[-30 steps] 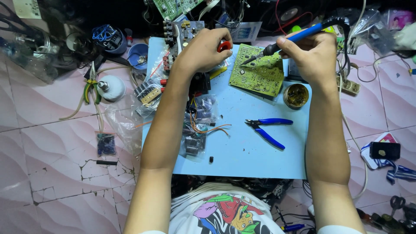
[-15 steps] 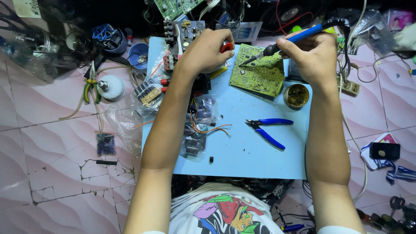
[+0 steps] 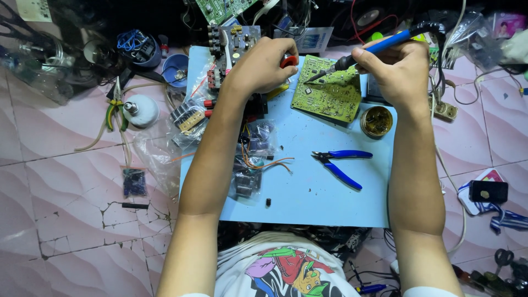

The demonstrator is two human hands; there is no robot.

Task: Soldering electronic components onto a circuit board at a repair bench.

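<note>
My right hand (image 3: 397,70) grips a blue-handled soldering iron (image 3: 367,50), its tip resting on the upper left of a green circuit board (image 3: 329,94). The board lies tilted on a light blue mat (image 3: 308,203). My left hand (image 3: 263,67) is curled around a small red object (image 3: 288,60) just left of the board's corner; what that object is cannot be made out.
Blue-handled cutters (image 3: 342,164) lie on the mat below the board. A round tin of flux (image 3: 377,121) sits at the board's right. Bagged parts with orange wires (image 3: 254,159) lie by my left forearm. Pliers (image 3: 114,107), spools and cables clutter the pink tiled floor.
</note>
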